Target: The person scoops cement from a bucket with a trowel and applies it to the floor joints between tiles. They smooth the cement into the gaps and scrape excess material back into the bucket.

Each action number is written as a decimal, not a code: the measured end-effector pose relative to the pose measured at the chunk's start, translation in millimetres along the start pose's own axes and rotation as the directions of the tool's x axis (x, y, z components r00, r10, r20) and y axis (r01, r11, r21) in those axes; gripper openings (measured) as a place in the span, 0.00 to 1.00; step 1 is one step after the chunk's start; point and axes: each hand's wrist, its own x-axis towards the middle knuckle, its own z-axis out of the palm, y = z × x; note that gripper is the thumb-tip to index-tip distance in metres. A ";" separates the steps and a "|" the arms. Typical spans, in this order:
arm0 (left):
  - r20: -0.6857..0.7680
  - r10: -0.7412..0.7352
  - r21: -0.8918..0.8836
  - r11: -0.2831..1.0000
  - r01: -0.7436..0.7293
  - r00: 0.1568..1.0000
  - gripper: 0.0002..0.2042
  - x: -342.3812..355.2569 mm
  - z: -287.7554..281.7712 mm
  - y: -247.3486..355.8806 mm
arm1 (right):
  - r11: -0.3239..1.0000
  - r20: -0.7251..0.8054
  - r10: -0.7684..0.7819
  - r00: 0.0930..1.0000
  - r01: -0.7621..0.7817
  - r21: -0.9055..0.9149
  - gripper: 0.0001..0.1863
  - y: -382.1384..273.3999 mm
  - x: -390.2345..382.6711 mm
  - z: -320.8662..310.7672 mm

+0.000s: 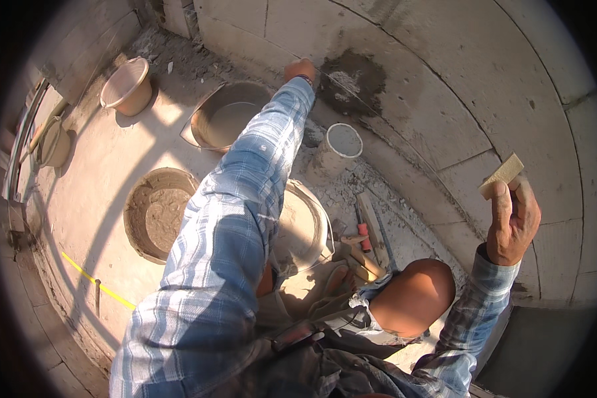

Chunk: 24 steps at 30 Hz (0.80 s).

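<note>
Plaid-sleeved, the left hand (300, 69) is closed at 12 o'clock beside 1 dark wet mortar patch (351, 83) on the mostly bare block wall (444, 99), while the right hand (513, 222) pinches a tan block (501, 176) at 3 o'clock.

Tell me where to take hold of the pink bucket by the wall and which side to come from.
Grip the pink bucket by its rim, coming from above. It stands upright with its open mouth facing up, and no handle shows in this view. The rim on the side toward the sunlit floor looks freest; the far side sits close to the wall. Probably a one-hand pinch over the rim would do.
</note>
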 end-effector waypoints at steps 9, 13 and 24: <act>0.619 0.463 0.080 0.767 -0.637 0.634 0.16 -138.8 10.8 -6.2 | 0.897 -0.054 0.200 0.978 -0.161 0.412 0.20 11.4 2.9 78.1; 0.947 0.160 0.056 0.768 -0.638 0.277 0.17 -123.0 -6.4 36.7 | 0.940 0.028 0.165 0.986 -0.166 0.297 0.18 36.0 14.1 93.8; 0.081 -0.089 -0.099 0.990 0.097 0.993 0.18 -14.0 -29.2 22.3 | 0.910 -0.047 0.239 0.970 -0.207 0.360 0.17 10.0 39.5 132.2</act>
